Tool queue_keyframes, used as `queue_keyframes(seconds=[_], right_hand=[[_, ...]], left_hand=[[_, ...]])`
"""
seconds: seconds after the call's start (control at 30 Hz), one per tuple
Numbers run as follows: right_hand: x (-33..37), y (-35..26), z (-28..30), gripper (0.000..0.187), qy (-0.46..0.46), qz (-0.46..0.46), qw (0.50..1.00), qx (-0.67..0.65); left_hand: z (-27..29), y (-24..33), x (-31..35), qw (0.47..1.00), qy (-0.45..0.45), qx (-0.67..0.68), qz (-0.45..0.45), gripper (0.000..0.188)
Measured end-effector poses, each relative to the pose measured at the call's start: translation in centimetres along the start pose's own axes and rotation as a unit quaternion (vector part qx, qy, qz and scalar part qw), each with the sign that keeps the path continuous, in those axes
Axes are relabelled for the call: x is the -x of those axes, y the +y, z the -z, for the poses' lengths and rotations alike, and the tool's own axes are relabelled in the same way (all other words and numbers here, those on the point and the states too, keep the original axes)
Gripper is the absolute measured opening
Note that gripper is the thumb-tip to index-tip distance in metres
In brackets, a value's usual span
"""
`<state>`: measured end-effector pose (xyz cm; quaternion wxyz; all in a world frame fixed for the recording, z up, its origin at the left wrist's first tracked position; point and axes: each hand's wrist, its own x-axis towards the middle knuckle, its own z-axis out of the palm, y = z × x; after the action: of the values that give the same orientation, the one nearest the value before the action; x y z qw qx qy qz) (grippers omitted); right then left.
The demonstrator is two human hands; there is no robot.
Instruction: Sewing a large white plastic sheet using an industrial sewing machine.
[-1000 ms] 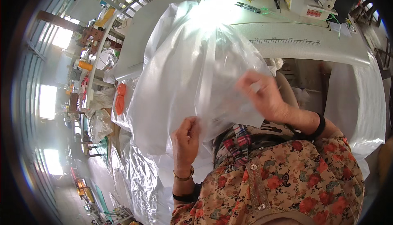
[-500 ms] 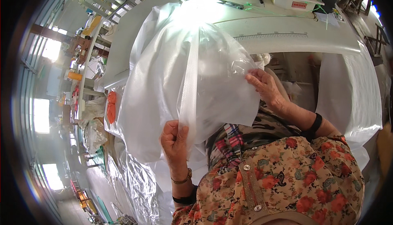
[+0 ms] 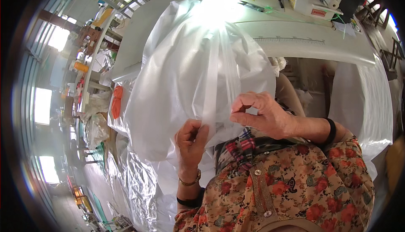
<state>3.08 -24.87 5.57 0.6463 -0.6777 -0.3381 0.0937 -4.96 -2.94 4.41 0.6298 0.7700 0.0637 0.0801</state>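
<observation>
A big sheet of translucent white plastic (image 3: pixel 168 92) hangs gathered from the sewing machine's table (image 3: pixel 291 48), its upper end lost in bright lamp glare under the needle area. My left hand (image 3: pixel 190 141) pinches the lower end of a folded strip (image 3: pixel 211 84) of this sheet between thumb and fingers. Just to the right, my right hand (image 3: pixel 263 113) is closed in a pinch on the sheet's gathered right edge, thumb and forefinger forming a ring. Both folds run up from my hands toward the glare, side by side.
The sewing machine (image 3: pixel 314 0) stands at the back right, with thread snips (image 3: pixel 252 6) lying on its table. An orange bundle (image 3: pixel 117 102) hangs at the left edge. More plastic sheeting (image 3: pixel 358 101) drapes at the right, and crinkled film (image 3: pixel 137 189) lies at lower left.
My right hand has come left and down from the sheet's outer right edge, drawing that edge in close to my left hand. My left hand keeps its pinch on the strip.
</observation>
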Motion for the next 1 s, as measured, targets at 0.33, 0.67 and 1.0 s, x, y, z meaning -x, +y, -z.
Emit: queue_keyframes(seconds=[0.33,0.67,1.0], right_hand=[[-0.4,1.1,-1.9,0.018,-0.194,-0.196,0.961,0.015],[1.1,1.7,-1.6,0.022,-0.004,-0.17,0.932,-0.321],[2.4,1.3,-1.4,0.02,0.117,-0.101,0.972,-0.179]], left_hand=[[-0.4,-0.8,-0.1,0.998,-0.05,-0.036,0.006,0.009],[0.0,0.5,-0.1,0.968,-0.033,0.222,0.107,0.016],[-0.4,1.4,-0.8,0.949,-0.075,0.293,0.093,0.011]])
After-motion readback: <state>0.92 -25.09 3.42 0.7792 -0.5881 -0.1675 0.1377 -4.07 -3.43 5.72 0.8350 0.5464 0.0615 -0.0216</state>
